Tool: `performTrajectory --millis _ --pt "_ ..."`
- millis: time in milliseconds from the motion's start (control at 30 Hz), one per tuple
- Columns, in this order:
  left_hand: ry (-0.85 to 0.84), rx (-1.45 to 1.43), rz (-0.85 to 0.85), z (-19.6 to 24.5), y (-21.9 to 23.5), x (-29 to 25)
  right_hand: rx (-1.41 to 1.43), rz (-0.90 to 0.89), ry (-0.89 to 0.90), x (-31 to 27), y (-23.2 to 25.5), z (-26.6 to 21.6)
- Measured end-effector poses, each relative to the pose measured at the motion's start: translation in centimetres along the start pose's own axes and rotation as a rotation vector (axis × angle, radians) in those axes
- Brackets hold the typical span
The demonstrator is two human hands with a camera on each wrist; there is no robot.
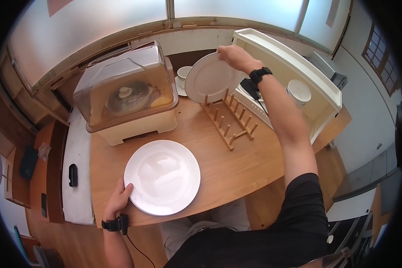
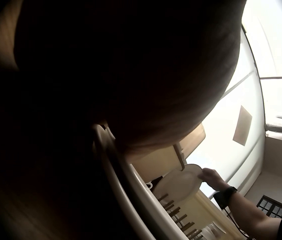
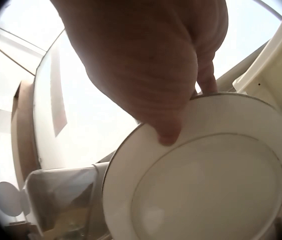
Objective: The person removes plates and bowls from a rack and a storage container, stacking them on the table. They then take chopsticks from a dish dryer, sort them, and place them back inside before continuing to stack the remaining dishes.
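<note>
In the head view a white plate [image 1: 162, 177] is low over the table's front left, its left rim gripped by the left hand [image 1: 117, 199], thumb on top. Two rims close together [image 2: 131, 195] show at that hand in the left wrist view, so more than one plate is there. The right hand [image 1: 239, 59] pinches the top rim of another plate [image 1: 212, 78], held upright at the far end of a wooden peg rack [image 1: 230, 120]. Its thumb lies on the plate's face [image 3: 206, 185] in the right wrist view. Whether that plate rests in the rack, I cannot tell.
A dish box with a clear lid [image 1: 125, 94] stands at the back left. Stacked white cups [image 1: 183, 73] are behind the upright plate. At the right a cream shelf unit [image 1: 317, 91] holds a white container [image 1: 298, 92]. The wooden table [image 1: 236, 172] has a curved front edge.
</note>
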State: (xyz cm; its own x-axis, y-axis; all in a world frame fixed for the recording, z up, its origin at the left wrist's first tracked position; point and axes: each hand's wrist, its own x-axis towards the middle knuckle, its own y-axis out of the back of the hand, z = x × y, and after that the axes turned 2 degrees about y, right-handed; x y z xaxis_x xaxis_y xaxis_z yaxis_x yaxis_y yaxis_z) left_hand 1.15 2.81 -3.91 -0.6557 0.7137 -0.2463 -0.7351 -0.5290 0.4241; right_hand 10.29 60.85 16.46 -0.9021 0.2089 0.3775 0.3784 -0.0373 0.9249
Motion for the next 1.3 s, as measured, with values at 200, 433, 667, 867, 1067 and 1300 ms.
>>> performTrajectory --millis 200,433,667,867,1067,1300 --pt "-0.056 -0.059 0.016 -0.8 -0.3 0.0 -0.088 0.341 0.1 1.2 -6.8 3.5" --pt "-0.047 -0.027 0.007 -0.4 -0.3 0.3 -0.038 0.388 0.246 1.3 -7.8 5.4" --pt "-0.195 0.027 -0.002 -0.4 0.3 0.4 0.014 0.421 0.194 2.0 -10.8 9.8" --pt "-0.1 0.09 0.023 -0.7 0.4 0.4 0.063 0.426 0.021 -4.6 -7.1 2.4" --pt "-0.108 0.144 0.051 -0.9 0.5 0.2 0.774 -0.299 -0.233 -16.4 -5.1 -17.1" --pt "-0.124 0.036 -0.047 -3.6 0.3 2.9 0.553 -0.166 -0.098 -22.0 -13.2 -23.1"
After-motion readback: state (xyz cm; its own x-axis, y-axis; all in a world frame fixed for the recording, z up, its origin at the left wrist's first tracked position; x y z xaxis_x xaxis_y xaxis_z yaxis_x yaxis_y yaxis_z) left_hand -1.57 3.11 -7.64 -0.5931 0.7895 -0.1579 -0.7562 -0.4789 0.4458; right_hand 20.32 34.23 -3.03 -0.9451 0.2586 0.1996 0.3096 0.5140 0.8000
